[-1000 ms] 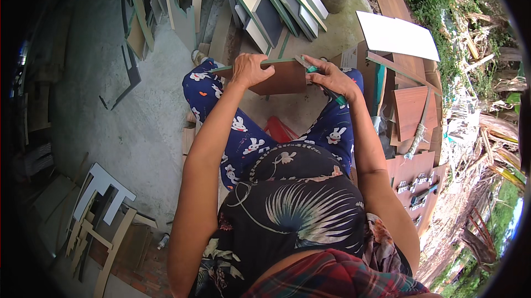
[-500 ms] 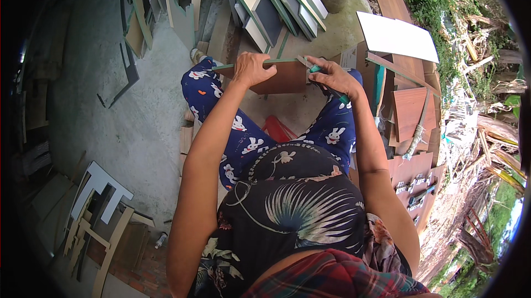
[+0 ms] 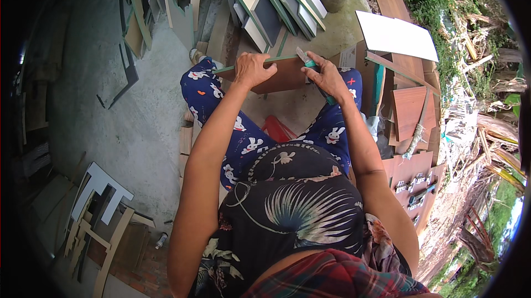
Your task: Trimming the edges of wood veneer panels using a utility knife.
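Note:
A brown wood-faced board [image 3: 283, 76] with a green edge stands on its side between my knees. My left hand [image 3: 252, 70] is closed over its upper edge, left of the middle, fingers on the far side and thumb towards me. In my right hand [image 3: 328, 75] is a utility knife [image 3: 311, 64] with a teal handle, whose pale blade points up and away at the board's right end. The handle's lower end shows below my palm. Whether the blade touches the edge I cannot tell.
Green-edged panels [image 3: 260, 10] lean in a stack ahead. A white panel [image 3: 395, 35] and brown boards [image 3: 410, 112] lie at the right, with metal hinges [image 3: 412, 183] on one. Cut-out frames [image 3: 105, 215] stand at the lower left, near a small bottle [image 3: 161, 240].
My right hand has shifted slightly left and drawn the knife a little along the board's right end, its blade now tilted further up. My left hand and the board have barely moved.

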The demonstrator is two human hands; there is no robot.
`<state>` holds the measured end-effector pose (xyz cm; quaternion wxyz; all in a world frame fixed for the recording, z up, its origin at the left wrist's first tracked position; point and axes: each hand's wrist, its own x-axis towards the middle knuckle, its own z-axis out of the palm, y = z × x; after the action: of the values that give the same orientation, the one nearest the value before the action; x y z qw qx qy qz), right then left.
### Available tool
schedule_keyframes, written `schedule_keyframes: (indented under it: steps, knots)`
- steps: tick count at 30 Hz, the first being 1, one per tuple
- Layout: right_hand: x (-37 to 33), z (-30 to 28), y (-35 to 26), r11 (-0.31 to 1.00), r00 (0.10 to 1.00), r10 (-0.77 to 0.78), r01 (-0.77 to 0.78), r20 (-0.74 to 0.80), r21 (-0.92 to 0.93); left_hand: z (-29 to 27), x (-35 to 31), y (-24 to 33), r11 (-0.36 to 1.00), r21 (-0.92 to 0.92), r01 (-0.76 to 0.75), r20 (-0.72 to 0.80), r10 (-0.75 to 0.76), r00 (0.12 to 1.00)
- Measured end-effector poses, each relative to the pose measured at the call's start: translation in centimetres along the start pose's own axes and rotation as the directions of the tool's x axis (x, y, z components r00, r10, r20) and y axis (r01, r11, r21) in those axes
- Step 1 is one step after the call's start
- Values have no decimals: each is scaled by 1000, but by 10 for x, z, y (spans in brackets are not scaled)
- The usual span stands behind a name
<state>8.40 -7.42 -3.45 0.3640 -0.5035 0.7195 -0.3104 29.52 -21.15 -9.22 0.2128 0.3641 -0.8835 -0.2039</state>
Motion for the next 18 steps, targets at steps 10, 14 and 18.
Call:
schedule_keyframes:
  steps: [10, 14, 18]
  knots:
    - [-4, 23, -10, 975, 966, 32, -86, -258, -204, 10, -4, 6, 999, 32, 7, -32, -6, 999]
    - [-2, 21, -1, 984, 974, 57, -92, -221, -150, 5, -4, 5, 1000, 15, 0, -46, 1, 999]
    - [-2, 7, 8, 996, 999, 1, -5, -51, -85, -5, -1, -1, 1000, 10, 3, 17, -3, 1000]
